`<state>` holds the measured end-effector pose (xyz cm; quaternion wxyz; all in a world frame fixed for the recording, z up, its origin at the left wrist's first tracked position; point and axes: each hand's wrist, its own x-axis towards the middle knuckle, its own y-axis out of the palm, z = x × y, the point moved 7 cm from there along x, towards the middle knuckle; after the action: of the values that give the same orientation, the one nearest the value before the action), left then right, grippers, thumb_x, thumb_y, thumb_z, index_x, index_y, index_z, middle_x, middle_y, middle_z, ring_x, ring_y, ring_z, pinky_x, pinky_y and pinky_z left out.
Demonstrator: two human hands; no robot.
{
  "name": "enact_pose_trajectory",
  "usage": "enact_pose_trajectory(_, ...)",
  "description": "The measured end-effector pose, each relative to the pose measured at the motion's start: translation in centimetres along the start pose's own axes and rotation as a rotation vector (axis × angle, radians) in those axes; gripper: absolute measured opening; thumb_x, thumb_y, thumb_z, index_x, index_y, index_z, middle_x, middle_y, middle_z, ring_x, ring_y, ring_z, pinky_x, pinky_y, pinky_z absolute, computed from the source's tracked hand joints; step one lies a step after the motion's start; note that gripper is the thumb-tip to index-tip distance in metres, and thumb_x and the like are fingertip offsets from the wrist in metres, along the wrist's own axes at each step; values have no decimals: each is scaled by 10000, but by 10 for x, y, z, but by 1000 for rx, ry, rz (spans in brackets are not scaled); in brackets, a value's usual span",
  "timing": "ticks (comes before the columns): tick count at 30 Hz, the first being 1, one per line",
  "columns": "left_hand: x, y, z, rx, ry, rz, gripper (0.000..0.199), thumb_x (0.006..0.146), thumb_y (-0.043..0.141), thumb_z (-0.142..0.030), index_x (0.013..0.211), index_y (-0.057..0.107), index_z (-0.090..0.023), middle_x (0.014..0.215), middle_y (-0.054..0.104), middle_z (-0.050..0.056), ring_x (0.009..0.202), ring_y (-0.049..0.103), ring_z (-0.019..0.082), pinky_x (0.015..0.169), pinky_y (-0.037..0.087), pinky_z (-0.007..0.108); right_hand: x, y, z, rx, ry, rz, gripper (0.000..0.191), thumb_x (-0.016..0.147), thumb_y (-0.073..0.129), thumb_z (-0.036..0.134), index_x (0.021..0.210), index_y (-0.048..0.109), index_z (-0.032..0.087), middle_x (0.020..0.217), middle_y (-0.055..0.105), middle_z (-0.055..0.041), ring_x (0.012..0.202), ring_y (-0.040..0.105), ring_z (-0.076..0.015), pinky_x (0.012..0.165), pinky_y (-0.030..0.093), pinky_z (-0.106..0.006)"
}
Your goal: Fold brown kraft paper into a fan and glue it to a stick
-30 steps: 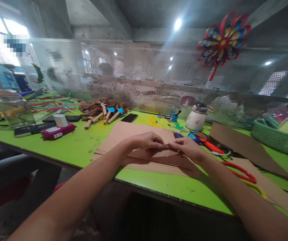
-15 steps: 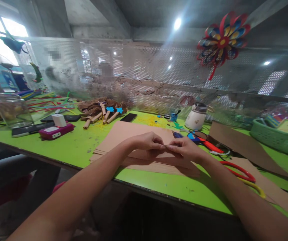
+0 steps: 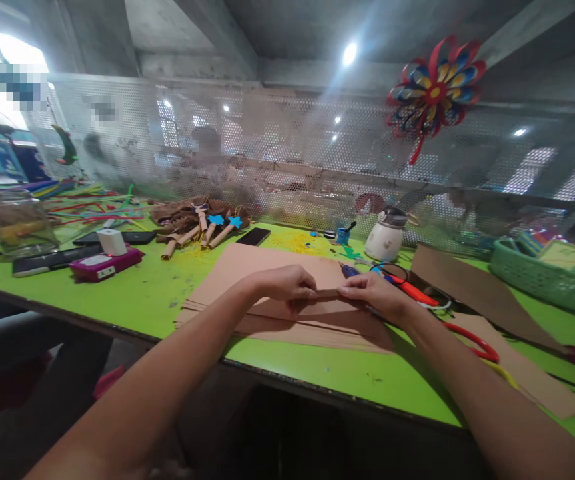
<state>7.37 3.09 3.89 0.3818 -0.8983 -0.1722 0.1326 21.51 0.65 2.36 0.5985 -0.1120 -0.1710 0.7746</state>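
A stack of light brown paper sheets (image 3: 267,263) lies near the front edge of the green table (image 3: 162,293). Over its middle, my left hand (image 3: 290,285) is closed, fingers pinching the paper. My right hand (image 3: 367,292) pinches it too, thumb and forefinger together, a short way to the right. A narrow, folded-looking strip of brown paper (image 3: 326,293) runs between the two hands. Whether the strip is part of the top sheet I cannot tell. Just beyond my right hand lie an orange-handled tool (image 3: 417,292) and a dark blue tool (image 3: 350,271).
Red-and-yellow-handled scissors (image 3: 477,343) rest by my right forearm. Farther right are dark brown paper (image 3: 472,287) and a green basket (image 3: 542,277). A white bottle (image 3: 385,237), phone (image 3: 254,236), paper bundles (image 3: 192,223), purple power strip (image 3: 105,264) and glass jar (image 3: 17,223) stand or lie behind and left.
My hands have moved apart sideways, from nearly touching fingertips, and a strip of paper now shows between them. The whole view has shifted slightly.
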Motion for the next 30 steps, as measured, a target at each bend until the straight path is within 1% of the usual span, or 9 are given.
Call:
enact_pose_trajectory(3, 0, -3, -1, 38, 19, -32, 221, 827, 468, -302, 780, 616, -145, 496, 566, -21, 429, 488, 74, 488, 346, 189, 2, -1, -9, 53, 39, 28, 346, 689, 642, 472, 640, 584, 135, 456, 405, 60, 379, 323, -46, 353, 289, -191)
enact_pose_trajectory(8, 0, -6, -1, 52, -7, -36, 250, 810, 482, -342, 748, 624, -146, 546, 593, -2, 431, 491, 78, 464, 339, 193, 3, 0, -18, 174, 84, 102, 322, 683, 662, 451, 674, 589, 137, 478, 396, 66, 366, 380, -51, 347, 362, -193)
enact_pose_trajectory(12, -1, -9, -2, 110, 19, -76, 286, 804, 478, -345, 679, 627, -135, 579, 612, 15, 474, 486, 78, 501, 347, 198, 2, 0, -19, 201, 81, 116, 300, 707, 651, 429, 739, 611, 133, 510, 419, 61, 382, 414, -51, 369, 389, -192)
enact_pose_trajectory(15, 0, -8, -2, 141, 53, -75, 271, 798, 486, -335, 724, 650, -132, 627, 626, 24, 540, 503, 93, 525, 348, 200, 2, 2, -19, 148, 70, 93, 311, 723, 630, 448, 707, 594, 139, 488, 414, 65, 376, 401, -50, 368, 355, -185)
enact_pose_trajectory(18, 3, -3, -4, 100, 104, -51, 333, 817, 465, -399, 840, 656, -127, 661, 619, 26, 563, 503, 101, 540, 353, 203, 3, 11, -11, 87, 27, 102, 354, 735, 595, 488, 660, 567, 144, 471, 418, 62, 388, 400, -58, 399, 354, -200)
enact_pose_trajectory(20, 5, -2, -5, 83, 124, -79, 362, 819, 462, -430, 878, 649, -126, 678, 608, 24, 565, 488, 97, 539, 348, 202, 2, 18, -3, 19, -12, 121, 372, 750, 566, 501, 638, 554, 147, 470, 438, 51, 414, 426, -72, 422, 348, -209)
enact_pose_trajectory(22, 6, -2, -3, 87, 114, -107, 353, 810, 475, -427, 850, 644, -120, 645, 582, 15, 537, 461, 90, 517, 334, 198, 0, 24, 4, -79, -41, 133, 379, 775, 531, 496, 630, 552, 146, 478, 465, 38, 444, 447, -82, 443, 337, -214)
enact_pose_trajectory(25, 8, 0, 1, 88, 91, -102, 315, 807, 478, -390, 809, 636, -118, 563, 531, -9, 490, 424, 84, 488, 315, 196, -1, 30, 12, -225, -86, 124, 375, 802, 493, 476, 651, 571, 142, 521, 508, 18, 494, 456, -93, 482, 339, -222)
enact_pose_trajectory(30, 9, -1, 1, 107, 98, -144, 240, 784, 499, -325, 839, 632, -133, 576, 533, -21, 504, 424, 82, 499, 313, 195, -2, 29, 22, -402, -185, 52, 352, 802, 488, 444, 706, 623, 134, 593, 532, 7, 559, 442, -105, 519, 330, -227)
